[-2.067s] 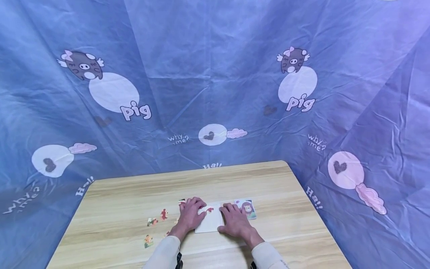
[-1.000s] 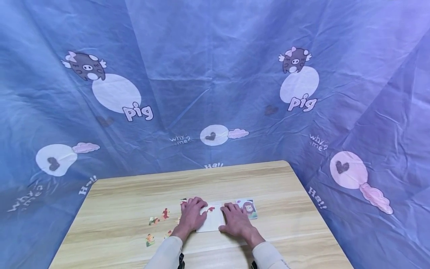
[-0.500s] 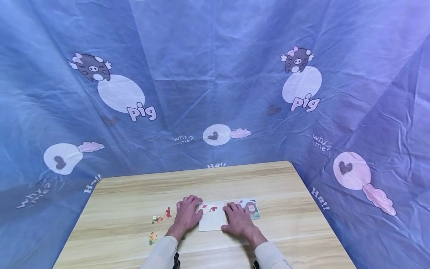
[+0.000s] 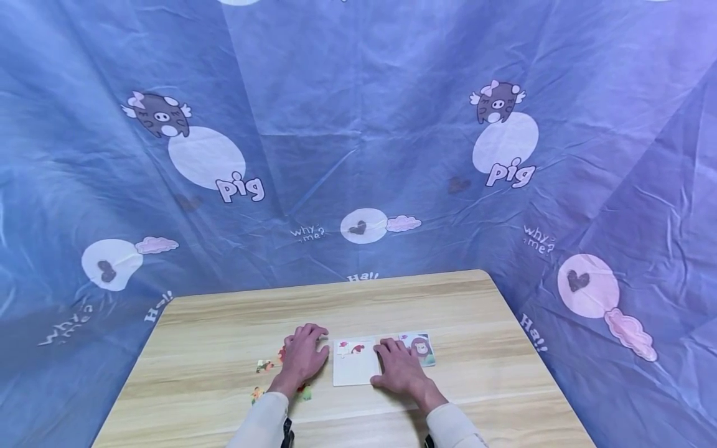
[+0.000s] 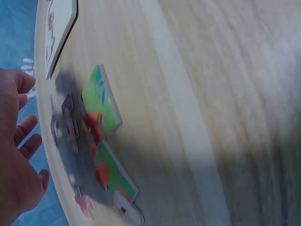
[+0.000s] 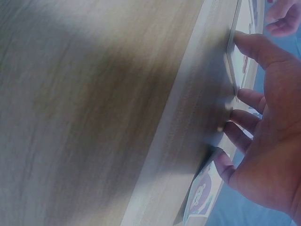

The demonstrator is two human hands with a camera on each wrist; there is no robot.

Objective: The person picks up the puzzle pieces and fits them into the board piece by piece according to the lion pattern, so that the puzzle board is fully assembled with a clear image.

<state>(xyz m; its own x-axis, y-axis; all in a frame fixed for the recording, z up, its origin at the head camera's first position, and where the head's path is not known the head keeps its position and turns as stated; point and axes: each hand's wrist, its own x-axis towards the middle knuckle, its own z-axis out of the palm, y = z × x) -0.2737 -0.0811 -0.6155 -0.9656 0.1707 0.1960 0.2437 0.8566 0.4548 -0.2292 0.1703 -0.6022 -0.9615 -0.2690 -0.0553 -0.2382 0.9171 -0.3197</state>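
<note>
A white square puzzle tray (image 4: 354,372) lies on the table, with joined puzzle pieces (image 4: 356,348) along its far edge showing red shapes. My right hand (image 4: 398,368) rests at its right side. In the right wrist view the thumb is on the tray's edge and the index fingertip (image 6: 244,94) is right at a corner; the other fingers are spread and relaxed. My left hand (image 4: 304,356) is apart from the tray, to its left, above loose pieces, holding nothing. The left wrist view shows green and orange pieces (image 5: 102,96) below its loosely bent fingers.
A card with a lion picture (image 4: 421,350) lies just right of the right hand. Other loose pieces (image 4: 264,366) lie left of the left hand, and a green piece (image 4: 305,392) sits near its wrist. The wooden table (image 4: 476,323) meets a blue printed cloth (image 4: 313,155) behind.
My left hand has drawn back leftward off the tray, uncovering a piece in its far left corner, and now covers some loose pieces. The right hand has stayed at the tray's right side.
</note>
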